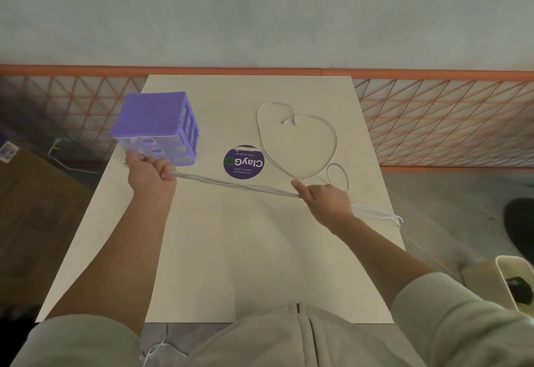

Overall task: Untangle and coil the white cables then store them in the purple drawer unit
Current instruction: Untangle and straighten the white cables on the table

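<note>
On a pale rectangular tabletop (260,251), a person stretches a bundle of thin white cable strands (237,184) taut between both hands. The left hand (150,170) is clenched around one end of the bundle, just in front of the small purple plastic drawer unit with clear drawers (157,127) that stands near the table's left edge. The right hand (326,199) pinches the strands further along, and loose ends trail past it towards the right edge of the table (381,216). Beyond the hands, a second thin white cable (335,141) lies on the table in an open heart-shaped loop, its plugs (289,121) meeting at the dip, with a smaller loop (344,173) near the right hand. A round purple sticker with white lettering (244,161) sits between the drawer unit and the loop. The step in hand looks like straightening one gathered cable before winding it. The next move probably calls for bringing the hands together and wrapping the strands into a compact coil without catching the loose loop nearby. The drawers appear closed, so one must be pulled open before anything goes in.
</note>
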A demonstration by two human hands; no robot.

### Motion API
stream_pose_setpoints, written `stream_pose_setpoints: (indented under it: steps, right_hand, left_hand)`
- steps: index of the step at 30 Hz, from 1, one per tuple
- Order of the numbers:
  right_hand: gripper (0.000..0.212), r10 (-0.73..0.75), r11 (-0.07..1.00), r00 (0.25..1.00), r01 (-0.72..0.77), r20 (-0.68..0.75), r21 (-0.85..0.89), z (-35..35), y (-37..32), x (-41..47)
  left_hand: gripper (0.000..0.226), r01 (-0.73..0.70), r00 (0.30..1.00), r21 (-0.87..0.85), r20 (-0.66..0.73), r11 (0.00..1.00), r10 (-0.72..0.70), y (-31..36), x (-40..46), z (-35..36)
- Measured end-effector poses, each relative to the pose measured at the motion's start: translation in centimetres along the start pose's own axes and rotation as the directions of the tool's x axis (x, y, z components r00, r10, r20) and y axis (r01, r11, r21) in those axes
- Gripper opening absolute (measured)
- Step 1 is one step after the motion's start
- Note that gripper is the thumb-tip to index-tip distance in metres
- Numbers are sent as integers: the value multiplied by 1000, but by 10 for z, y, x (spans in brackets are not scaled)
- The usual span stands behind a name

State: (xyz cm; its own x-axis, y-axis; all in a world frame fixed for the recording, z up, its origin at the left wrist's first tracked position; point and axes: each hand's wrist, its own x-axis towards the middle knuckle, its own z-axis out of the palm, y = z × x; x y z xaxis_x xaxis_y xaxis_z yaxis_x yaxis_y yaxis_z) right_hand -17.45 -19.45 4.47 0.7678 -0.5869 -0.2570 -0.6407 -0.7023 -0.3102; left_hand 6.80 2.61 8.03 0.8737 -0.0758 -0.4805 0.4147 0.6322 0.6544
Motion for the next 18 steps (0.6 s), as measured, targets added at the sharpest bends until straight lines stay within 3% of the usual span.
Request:
stream_pose_setpoints:
  steps: [5, 9, 11, 14, 17, 18]
  right_hand:
    - [74, 126, 990, 992, -128, -23, -61, -8, 35, 1]
    - [68, 210, 978, 978, -210, 0, -17, -9, 45, -2]
    - [66, 245, 967, 969, -246, 16, 63, -9, 40, 0]
    - [64, 239, 960, 971, -239, 18, 147, -12, 31, 3]
    - [54, 202, 952, 979, -198, 8, 232, -16, 23, 5]
    - [52, 187, 952, 982, -183, 7, 245, -17, 20, 5]
  left_hand:
    - [42, -30, 998, 121, -49, 992, 36, -5, 0, -14]
    - [42, -102, 994, 389, 1, 916, 110, -11, -13, -10]
    - [36, -153, 988, 562, 93, 813, 122, -20, -25, -3]
    - [31, -308, 944, 768, 322, 561, 76, -42, -40, 7]
    - [9, -479, 845, 795, 532, 371, -49, -70, -58, 20]
    - [13, -523, 813, 795, 574, 308, -102, -79, -66, 25]
